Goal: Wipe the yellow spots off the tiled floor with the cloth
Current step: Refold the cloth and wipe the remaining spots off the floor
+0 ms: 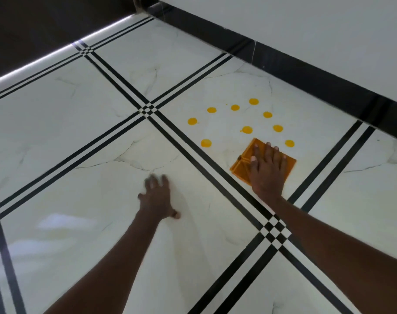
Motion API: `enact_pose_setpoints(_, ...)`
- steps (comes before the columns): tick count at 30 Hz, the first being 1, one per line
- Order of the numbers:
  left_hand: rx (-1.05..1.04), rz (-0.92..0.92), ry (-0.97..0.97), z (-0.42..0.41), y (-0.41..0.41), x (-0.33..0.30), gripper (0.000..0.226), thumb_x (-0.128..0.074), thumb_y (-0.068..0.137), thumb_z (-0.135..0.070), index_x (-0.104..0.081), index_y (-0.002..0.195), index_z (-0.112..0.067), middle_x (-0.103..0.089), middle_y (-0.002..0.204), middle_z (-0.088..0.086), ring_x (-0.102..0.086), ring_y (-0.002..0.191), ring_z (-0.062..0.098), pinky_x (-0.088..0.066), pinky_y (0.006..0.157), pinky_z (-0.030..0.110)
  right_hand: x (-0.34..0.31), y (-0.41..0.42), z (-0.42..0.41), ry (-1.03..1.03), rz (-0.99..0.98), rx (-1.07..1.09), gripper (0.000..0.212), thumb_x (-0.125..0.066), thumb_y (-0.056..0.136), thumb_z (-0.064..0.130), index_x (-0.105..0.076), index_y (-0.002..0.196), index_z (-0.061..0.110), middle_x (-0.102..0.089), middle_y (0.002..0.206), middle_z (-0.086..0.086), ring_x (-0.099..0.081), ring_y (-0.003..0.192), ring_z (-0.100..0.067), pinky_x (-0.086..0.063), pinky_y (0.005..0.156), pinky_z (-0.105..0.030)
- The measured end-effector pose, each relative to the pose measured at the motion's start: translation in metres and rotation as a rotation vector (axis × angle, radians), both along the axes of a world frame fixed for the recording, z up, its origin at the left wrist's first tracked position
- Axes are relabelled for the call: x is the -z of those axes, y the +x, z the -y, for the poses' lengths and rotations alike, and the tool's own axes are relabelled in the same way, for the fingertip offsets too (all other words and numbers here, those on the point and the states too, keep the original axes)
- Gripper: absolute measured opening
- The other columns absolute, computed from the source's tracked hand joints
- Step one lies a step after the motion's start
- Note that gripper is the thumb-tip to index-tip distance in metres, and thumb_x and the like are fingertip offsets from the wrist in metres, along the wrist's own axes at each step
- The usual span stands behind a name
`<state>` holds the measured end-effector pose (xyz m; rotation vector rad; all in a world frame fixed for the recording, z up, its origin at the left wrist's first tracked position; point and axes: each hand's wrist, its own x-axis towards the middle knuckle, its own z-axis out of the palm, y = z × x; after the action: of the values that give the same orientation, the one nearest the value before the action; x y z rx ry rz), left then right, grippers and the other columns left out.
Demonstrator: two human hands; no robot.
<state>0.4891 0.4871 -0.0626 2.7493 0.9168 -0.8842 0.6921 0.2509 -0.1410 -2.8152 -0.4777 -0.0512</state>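
Pressing flat on the folded orange cloth (281, 163), the right hand (267, 172) has its fingers straight and spread a little, palm down, nothing curled round the fabric. Cloth lies on the white marble-look tiled floor (84, 123), at the near edge of the tile that carries the yellow spots (246, 129). Approx ten round spots sit in a loose ring w/ one in the middle, all just beyond the fingertips; closest ones are near the cloth's far corner and right side, not touching it. Left hand (158, 197) is blurred, fingers spread, on or just above the neighbouring tile, holding nothing; can't tell if it touches. Black triple stripes (193, 159) run between the two hands. Dark skirting (306, 73) borders the floor's far edge.
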Motion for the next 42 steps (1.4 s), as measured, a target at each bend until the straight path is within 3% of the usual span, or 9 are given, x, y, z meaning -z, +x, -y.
enact_pose_setpoints(5,0.116,0.187,-0.063,0.036,0.058,-0.003,0.131,-0.078,0.067,-0.066,0.002,0.160,-0.020,0.011,0.167,0.014,0.009,0.154,0.036,-0.021,0.118,0.059,0.005,-0.001,0.002,-0.089,0.041,-0.066,0.061,-0.024,0.106,0.047,-0.026,0.162,0.021,-0.028,0.167,-0.016,-0.023,0.154,-0.040,-0.015,0.125,-0.058)
enact_pose_setpoints(11,0.182,-0.070,-0.169,0.024,0.062,-0.012,0.119,-0.084,0.075,-0.033,-0.002,0.160,-0.028,0.006,0.168,0.008,-0.010,0.152,0.033,-0.035,0.115,0.054,-0.002,0.022,-0.001,-0.143,0.018,-0.066,0.070,-0.023,0.103,0.051,-0.019,0.163,0.015,-0.024,0.168,-0.020,-0.023,0.153,-0.043,-0.016,0.124,-0.060)
enact_pose_setpoints(15,0.092,-0.156,-0.222,-0.005,0.061,-0.035,0.104,-0.079,0.079,-0.041,-0.014,0.160,-0.026,-0.009,0.167,0.008,-0.019,0.150,0.030,-0.029,0.119,0.046,-0.010,0.025,0.001,-0.149,-0.025,-0.098,0.073,-0.023,0.102,0.052,-0.016,0.164,0.015,-0.020,0.169,-0.020,-0.019,0.155,-0.044,-0.014,0.123,-0.061)
enact_pose_setpoints(20,0.050,-0.122,-0.208,-0.041,0.066,-0.045,0.114,-0.077,0.078,-0.053,-0.004,0.161,-0.025,0.004,0.168,0.010,-0.004,0.154,0.031,-0.021,0.122,0.049,-0.008,0.050,-0.024,-0.151,-0.030,-0.097,0.074,-0.026,0.101,0.053,-0.018,0.164,0.015,-0.021,0.168,-0.021,-0.020,0.154,-0.045,-0.011,0.124,-0.061)
enact_pose_setpoints(26,0.124,0.075,-0.087,-0.048,0.090,-0.007,0.130,-0.074,0.071,-0.068,0.010,0.160,-0.022,0.017,0.166,0.011,0.008,0.154,0.032,-0.021,0.119,0.054,-0.002,0.090,-0.072,-0.113,-0.017,-0.078,0.073,-0.029,0.100,0.052,-0.025,0.162,0.015,-0.027,0.166,-0.021,-0.024,0.153,-0.045,-0.016,0.123,-0.062)
enact_pose_setpoints(32,0.116,0.130,-0.019,-0.041,0.093,0.021,0.133,-0.072,0.073,-0.068,0.020,0.157,-0.021,0.024,0.165,0.011,0.014,0.153,0.034,-0.016,0.121,0.058,0.000,0.041,-0.006,-0.114,0.021,-0.142,0.070,-0.029,0.103,0.051,-0.017,0.164,0.021,-0.018,0.171,-0.014,-0.019,0.156,-0.037,-0.015,0.126,-0.057)
enact_pose_setpoints(37,0.162,0.100,0.031,-0.040,0.099,0.016,0.133,-0.070,0.072,-0.070,0.017,0.158,-0.017,0.018,0.165,0.014,0.007,0.154,0.037,-0.025,0.119,0.057,-0.010,0.041,0.052,-0.145,-0.086,0.122,0.074,-0.024,0.101,0.054,-0.016,0.164,0.016,-0.022,0.169,-0.019,-0.021,0.155,-0.042,-0.016,0.124,-0.061)
enact_pose_setpoints(40,0.193,0.051,0.075,-0.038,0.103,0.011,0.135,-0.070,0.070,-0.073,0.013,0.158,-0.013,0.012,0.165,0.016,0.001,0.153,0.038,-0.033,0.115,0.055,-0.016,0.101,0.002,-0.052,-0.135,0.280,0.078,-0.020,0.098,0.056,-0.019,0.163,0.014,-0.021,0.167,-0.024,-0.018,0.154,-0.047,-0.011,0.123,-0.065)
enact_pose_setpoints(42,0.208,0.049,0.076,-0.040,0.105,0.015,0.136,-0.071,0.069,-0.073,0.012,0.158,-0.012,0.011,0.165,0.016,0.000,0.153,0.038,-0.035,0.114,0.055,-0.017,0.132,-0.045,-0.021,-0.185,0.231,0.080,-0.022,0.095,0.056,-0.020,0.163,0.014,-0.017,0.168,-0.025,-0.014,0.155,-0.047,-0.008,0.124,-0.064)
